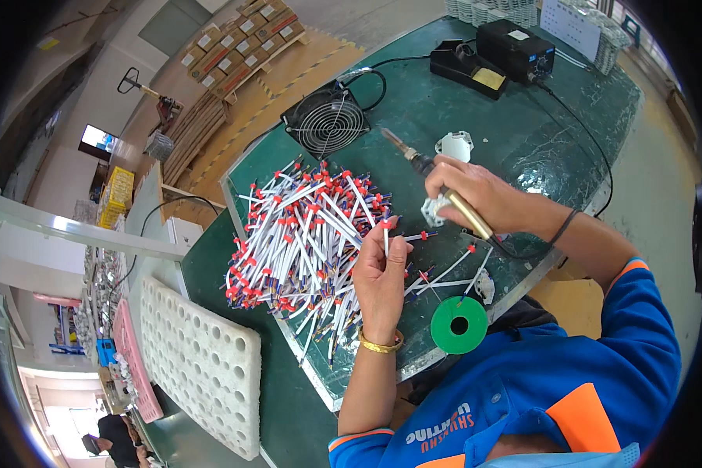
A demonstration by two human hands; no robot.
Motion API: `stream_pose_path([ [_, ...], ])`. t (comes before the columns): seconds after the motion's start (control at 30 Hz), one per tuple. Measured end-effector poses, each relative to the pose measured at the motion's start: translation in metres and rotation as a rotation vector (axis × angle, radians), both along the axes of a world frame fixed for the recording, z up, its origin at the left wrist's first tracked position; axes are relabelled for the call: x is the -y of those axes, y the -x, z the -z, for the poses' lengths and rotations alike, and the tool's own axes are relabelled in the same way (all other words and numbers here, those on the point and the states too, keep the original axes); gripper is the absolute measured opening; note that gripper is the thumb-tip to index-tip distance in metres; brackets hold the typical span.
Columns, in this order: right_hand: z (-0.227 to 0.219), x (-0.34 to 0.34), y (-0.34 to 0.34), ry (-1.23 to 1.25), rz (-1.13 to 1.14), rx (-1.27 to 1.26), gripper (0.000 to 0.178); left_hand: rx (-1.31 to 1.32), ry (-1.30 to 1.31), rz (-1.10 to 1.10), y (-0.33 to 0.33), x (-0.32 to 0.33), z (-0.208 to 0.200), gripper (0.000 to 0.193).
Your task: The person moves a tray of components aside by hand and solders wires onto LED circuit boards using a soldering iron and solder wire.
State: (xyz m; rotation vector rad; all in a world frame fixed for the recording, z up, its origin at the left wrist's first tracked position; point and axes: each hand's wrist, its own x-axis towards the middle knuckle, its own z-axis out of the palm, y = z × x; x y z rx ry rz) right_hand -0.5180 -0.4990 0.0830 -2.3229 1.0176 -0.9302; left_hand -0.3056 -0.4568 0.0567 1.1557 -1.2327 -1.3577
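My right hand (487,195) is closed around a soldering iron (466,212), whose metal tip points up and left over the table. Beside its fingers is a small white part (435,209); whether the hand touches it I cannot tell. Between the thumb and fingers of my left hand (381,273) is a white cable (386,242) with a red clip near its upper end. This hand is at the right edge of a big pile of similar white cables (304,234) with red clips. A green solder spool (437,331) is near the table's front edge, right of my left wrist.
A black fan (325,121) stands behind the pile. Farther right are an iron stand with a yellow sponge (489,78) and a black soldering station (515,47), its cord running along the table. A white foam tray (203,366) with round holes lies left. Loose cables (452,269) lie near the spool.
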Motion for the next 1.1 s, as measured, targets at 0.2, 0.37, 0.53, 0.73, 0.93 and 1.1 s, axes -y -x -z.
stream_pose_path([
  [0.2,-0.018,-0.015,-0.022,-0.026,-0.197,0.091,0.035,-0.073,0.024,0.052,0.002,-0.006,-0.004,0.012],
  [0.37,0.001,-0.022,-0.04,-0.013,0.033,0.355,0.033,-0.208,0.026,-0.06,0.002,-0.009,-0.004,0.012],
  [0.53,0.012,-0.027,-0.043,0.009,0.181,0.443,0.028,-0.227,-0.035,-0.051,0.006,-0.01,-0.007,0.018],
  [0.73,0.009,-0.022,-0.034,0.058,0.15,0.515,0.029,-0.232,-0.03,-0.012,0.004,-0.008,-0.006,0.028],
  [0.93,0.014,-0.019,-0.031,0.023,0.137,0.595,0.027,-0.26,0.0,0.103,0.003,-0.008,-0.003,0.019],
  [1.1,0.018,-0.015,-0.03,0.078,0.059,0.526,0.025,-0.182,-0.015,0.115,0.004,-0.01,-0.003,0.023],
])
